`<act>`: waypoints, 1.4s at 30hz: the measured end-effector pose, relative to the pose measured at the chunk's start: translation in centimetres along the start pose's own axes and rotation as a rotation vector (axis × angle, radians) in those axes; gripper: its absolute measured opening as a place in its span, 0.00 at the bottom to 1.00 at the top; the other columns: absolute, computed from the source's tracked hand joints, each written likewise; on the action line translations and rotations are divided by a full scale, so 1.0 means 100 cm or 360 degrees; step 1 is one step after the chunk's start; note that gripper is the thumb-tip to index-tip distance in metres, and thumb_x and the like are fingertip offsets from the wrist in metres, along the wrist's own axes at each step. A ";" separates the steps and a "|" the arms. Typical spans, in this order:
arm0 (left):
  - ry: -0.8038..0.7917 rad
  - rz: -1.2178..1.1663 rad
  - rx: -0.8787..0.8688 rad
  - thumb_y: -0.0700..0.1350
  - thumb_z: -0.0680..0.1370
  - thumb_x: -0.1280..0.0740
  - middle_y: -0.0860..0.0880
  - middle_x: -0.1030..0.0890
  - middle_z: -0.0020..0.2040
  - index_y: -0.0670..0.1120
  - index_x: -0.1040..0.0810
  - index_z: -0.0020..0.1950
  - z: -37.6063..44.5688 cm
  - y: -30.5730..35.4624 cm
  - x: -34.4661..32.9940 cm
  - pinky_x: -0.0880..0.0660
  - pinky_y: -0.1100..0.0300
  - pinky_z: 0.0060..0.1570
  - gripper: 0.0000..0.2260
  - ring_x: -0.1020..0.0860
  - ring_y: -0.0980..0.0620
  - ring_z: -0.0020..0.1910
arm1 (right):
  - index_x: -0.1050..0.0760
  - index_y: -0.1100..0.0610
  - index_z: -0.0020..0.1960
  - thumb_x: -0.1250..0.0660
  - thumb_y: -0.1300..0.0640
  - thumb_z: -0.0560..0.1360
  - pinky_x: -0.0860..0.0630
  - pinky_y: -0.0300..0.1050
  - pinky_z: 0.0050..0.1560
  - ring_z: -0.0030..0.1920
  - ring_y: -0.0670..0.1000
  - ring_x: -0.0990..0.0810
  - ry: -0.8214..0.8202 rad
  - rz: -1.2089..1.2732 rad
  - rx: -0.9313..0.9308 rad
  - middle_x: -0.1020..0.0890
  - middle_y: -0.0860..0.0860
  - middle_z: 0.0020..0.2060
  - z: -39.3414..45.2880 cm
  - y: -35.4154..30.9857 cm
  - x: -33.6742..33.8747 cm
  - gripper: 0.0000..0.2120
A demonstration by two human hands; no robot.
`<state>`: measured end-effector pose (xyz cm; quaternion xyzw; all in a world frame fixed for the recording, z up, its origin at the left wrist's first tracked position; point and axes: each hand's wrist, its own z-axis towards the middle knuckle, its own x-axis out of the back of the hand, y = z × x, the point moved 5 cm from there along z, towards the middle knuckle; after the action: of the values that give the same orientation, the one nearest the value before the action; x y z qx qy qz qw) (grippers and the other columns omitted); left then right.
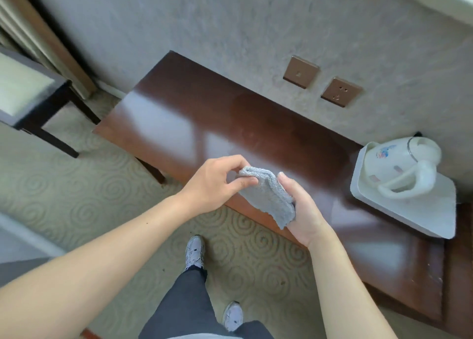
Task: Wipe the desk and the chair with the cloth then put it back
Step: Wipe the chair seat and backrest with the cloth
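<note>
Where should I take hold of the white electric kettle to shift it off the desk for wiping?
Take the white plastic electric kettle by its looped handle, coming from the near, front side. The handle juts toward the desk's front edge and is open all round. The kettle sits on a white rectangular tray, so lift straight up.

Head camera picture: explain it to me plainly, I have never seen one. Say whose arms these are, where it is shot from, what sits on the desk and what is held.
The picture comes from a wide-angle camera worn on a person's head, looking forward and down, so the arms are that person's own. There is no machine here. Below lies a dark wooden desk against the wall. On its right end a white kettle stands on a white tray. A chair stands to the left. The left hand and the right hand together hold a folded grey cloth above the desk's near edge.
</note>
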<state>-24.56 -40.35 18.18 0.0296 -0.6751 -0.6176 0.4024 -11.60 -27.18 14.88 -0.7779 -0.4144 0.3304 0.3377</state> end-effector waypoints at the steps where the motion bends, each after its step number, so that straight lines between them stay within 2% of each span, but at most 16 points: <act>1: 0.0080 -0.0007 0.0035 0.56 0.77 0.29 0.58 0.20 0.40 0.51 0.23 0.44 -0.019 0.010 0.000 0.29 0.64 0.41 0.10 0.24 0.57 0.37 | 0.19 0.55 0.62 0.36 0.34 0.74 0.24 0.47 0.56 0.55 0.54 0.18 -0.0113 -0.0099 0.0062 0.16 0.55 0.55 -0.015 -0.001 -0.005 0.29; 3: 0.0225 -0.0049 0.0114 0.61 0.75 0.30 0.58 0.24 0.34 0.52 0.26 0.42 -0.058 0.028 0.000 0.32 0.63 0.35 0.14 0.29 0.57 0.31 | 0.23 0.56 0.66 0.39 0.39 0.80 0.27 0.55 0.66 0.63 0.58 0.21 -0.0351 -0.0349 0.0202 0.18 0.58 0.61 -0.044 -0.002 -0.014 0.25; 5: 0.0283 -0.0095 0.0183 0.63 0.73 0.30 0.57 0.28 0.30 0.53 0.28 0.40 -0.099 0.046 -0.006 0.36 0.64 0.31 0.15 0.33 0.58 0.29 | 0.23 0.57 0.67 0.37 0.47 0.82 0.30 0.59 0.68 0.64 0.58 0.22 -0.0609 -0.0654 0.0282 0.19 0.59 0.62 -0.076 -0.002 -0.023 0.19; 8: 0.0330 -0.0066 0.0244 0.65 0.72 0.31 0.57 0.31 0.28 0.55 0.31 0.38 -0.159 0.071 -0.013 0.38 0.65 0.29 0.17 0.35 0.59 0.28 | 0.19 0.53 0.59 0.30 0.52 0.77 0.24 0.50 0.56 0.52 0.49 0.18 -0.0815 -0.1049 0.0315 0.15 0.53 0.52 -0.113 0.000 -0.036 0.11; 11: 0.0525 0.0014 0.0344 0.68 0.72 0.32 0.57 0.34 0.27 0.53 0.34 0.37 -0.218 0.094 -0.008 0.39 0.66 0.28 0.21 0.37 0.57 0.27 | 0.18 0.53 0.51 0.28 0.52 0.76 0.25 0.46 0.47 0.43 0.46 0.20 -0.0943 -0.1201 0.0376 0.17 0.48 0.41 -0.142 0.007 -0.060 0.06; 14: 0.0736 0.0132 0.0453 0.68 0.71 0.33 0.57 0.34 0.27 0.51 0.36 0.37 -0.278 0.115 0.006 0.39 0.66 0.29 0.23 0.36 0.57 0.28 | 0.19 0.53 0.50 0.32 0.51 0.80 0.27 0.42 0.45 0.43 0.46 0.21 -0.1128 -0.1169 0.0435 0.18 0.46 0.41 -0.173 0.021 -0.097 0.07; 19: 0.0961 0.0296 0.0640 0.73 0.67 0.34 0.56 0.35 0.28 0.54 0.37 0.35 -0.386 0.138 0.039 0.38 0.63 0.31 0.25 0.36 0.57 0.29 | 0.23 0.64 0.46 0.37 0.40 0.80 0.37 0.53 0.44 0.40 0.54 0.34 -0.1465 -0.1370 0.0354 0.28 0.55 0.38 -0.221 0.059 -0.170 0.25; 22: 0.1024 0.0366 0.0641 0.77 0.66 0.35 0.56 0.35 0.27 0.55 0.37 0.34 -0.448 0.148 0.051 0.40 0.63 0.28 0.27 0.38 0.56 0.28 | 0.17 0.55 0.46 0.33 0.41 0.78 0.31 0.44 0.46 0.42 0.47 0.25 -0.1750 -0.1425 0.0289 0.19 0.48 0.40 -0.263 0.078 -0.218 0.18; 26: 0.1099 0.0366 0.0609 0.76 0.67 0.33 0.56 0.34 0.26 0.53 0.32 0.35 -0.532 0.159 0.057 0.41 0.65 0.28 0.26 0.36 0.57 0.27 | 0.21 0.53 0.45 0.25 0.42 0.70 0.33 0.43 0.41 0.38 0.46 0.28 -0.1942 -0.1693 0.0372 0.26 0.46 0.36 -0.319 0.126 -0.292 0.15; 30: 0.1082 0.0397 0.0758 0.73 0.69 0.34 0.58 0.28 0.29 0.56 0.26 0.40 -0.634 0.155 0.055 0.36 0.64 0.30 0.20 0.30 0.58 0.30 | 0.32 0.46 0.28 0.29 0.39 0.74 0.37 0.38 0.30 0.25 0.41 0.35 -0.1978 -0.2115 0.0534 0.33 0.39 0.22 -0.373 0.211 -0.356 0.21; 32: 0.1131 0.0305 0.0876 0.72 0.71 0.36 0.62 0.23 0.34 0.60 0.23 0.44 -0.699 0.145 0.052 0.33 0.68 0.33 0.17 0.26 0.62 0.33 | 0.27 0.50 0.33 0.30 0.39 0.74 0.32 0.44 0.33 0.28 0.41 0.29 -0.1969 -0.1942 0.0366 0.27 0.40 0.26 -0.400 0.261 -0.377 0.19; 34: 0.1216 0.0152 0.0976 0.70 0.74 0.37 0.66 0.20 0.40 0.61 0.22 0.46 -0.766 0.131 0.045 0.31 0.71 0.37 0.15 0.23 0.65 0.38 | 0.19 0.57 0.46 0.29 0.37 0.72 0.22 0.58 0.45 0.42 0.52 0.17 -0.1813 -0.1671 0.0102 0.16 0.52 0.40 -0.422 0.310 -0.389 0.22; 35: 0.1254 0.0119 0.1046 0.70 0.76 0.38 0.67 0.20 0.42 0.62 0.23 0.46 -0.799 0.123 0.041 0.31 0.71 0.39 0.14 0.22 0.66 0.40 | 0.18 0.59 0.50 0.29 0.37 0.73 0.20 0.59 0.50 0.48 0.55 0.16 -0.1721 -0.1493 -0.0029 0.15 0.55 0.46 -0.431 0.332 -0.394 0.24; 38: 0.1362 0.0061 0.1351 0.65 0.78 0.40 0.64 0.20 0.42 0.60 0.26 0.51 -0.881 0.095 0.026 0.30 0.68 0.44 0.11 0.23 0.68 0.42 | 0.17 0.59 0.57 0.31 0.43 0.76 0.19 0.48 0.52 0.57 0.57 0.16 -0.1494 -0.1011 -0.0326 0.15 0.58 0.55 -0.450 0.381 -0.407 0.21; 40: 0.1346 0.0010 0.1569 0.61 0.81 0.43 0.61 0.21 0.51 0.57 0.25 0.57 -0.923 0.072 0.017 0.28 0.59 0.50 0.12 0.23 0.60 0.48 | 0.20 0.61 0.62 0.33 0.44 0.78 0.20 0.52 0.57 0.60 0.59 0.18 -0.1391 -0.0859 -0.0426 0.17 0.60 0.59 -0.454 0.403 -0.418 0.23; 42: 0.1242 0.0037 0.1732 0.59 0.83 0.45 0.56 0.21 0.56 0.54 0.24 0.61 -0.950 0.047 0.007 0.30 0.58 0.50 0.15 0.23 0.54 0.53 | 0.21 0.59 0.64 0.35 0.42 0.79 0.20 0.52 0.58 0.62 0.59 0.19 -0.1328 -0.0781 -0.0442 0.18 0.60 0.61 -0.447 0.421 -0.429 0.23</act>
<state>32.27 -116.57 14.32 0.4423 -0.6957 -0.1287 0.5512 22.87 -93.69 16.00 -0.4967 -0.7248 0.4659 0.1044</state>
